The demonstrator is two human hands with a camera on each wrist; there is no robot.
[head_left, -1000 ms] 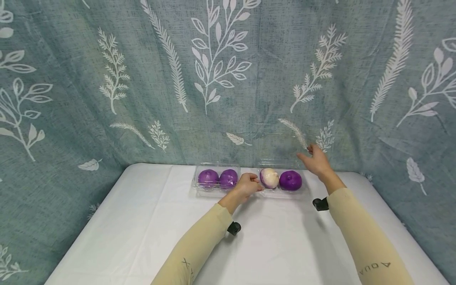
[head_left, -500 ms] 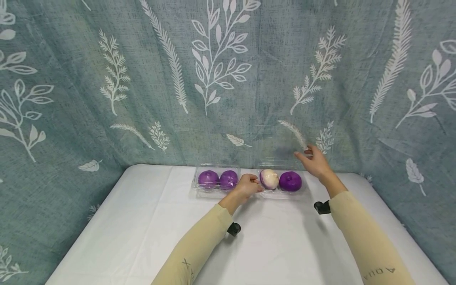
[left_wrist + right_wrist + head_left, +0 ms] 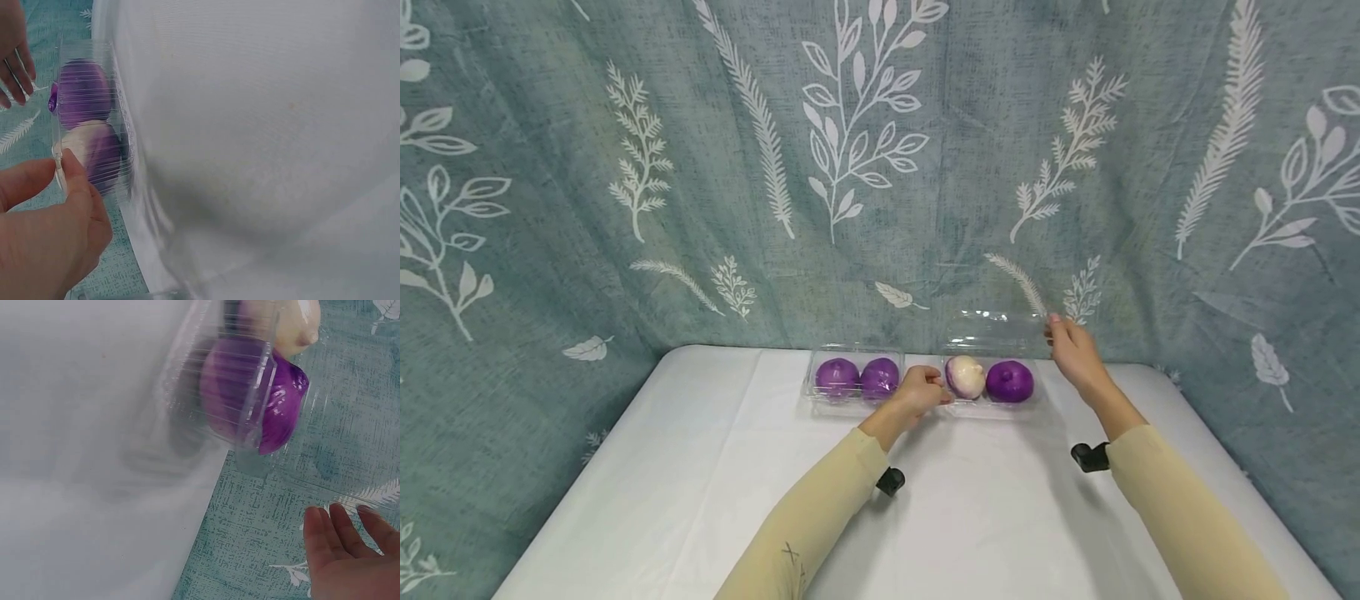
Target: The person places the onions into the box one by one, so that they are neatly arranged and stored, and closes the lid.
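A clear plastic clamshell container [image 3: 992, 410] stands at the back of the table. In it lie a glossy purple onion [image 3: 1010, 382] and a pale onion [image 3: 965, 377] with purple patches. My left hand [image 3: 917, 390] pinches the container's front rim near its left corner, between thumb and forefinger in the left wrist view. The hinged lid [image 3: 992, 327] is tilted up behind the onions. Fairly straight fingers of my right hand [image 3: 1071, 346] are at the lid's right edge; in the right wrist view the fingertips [image 3: 312, 515] meet that edge, though firm contact is hard to tell.
Left of my left hand stands a second clear container [image 3: 820, 403] holding two purple onions [image 3: 838, 377]. A white cloth [image 3: 715, 500] covers the table. Behind its back edge hangs a green curtain [image 3: 700, 208] with white leaf patterns.
My right hand has shifted right and slightly down to the lid's edge. The lid stands higher than before. My left hand stays on the front rim.
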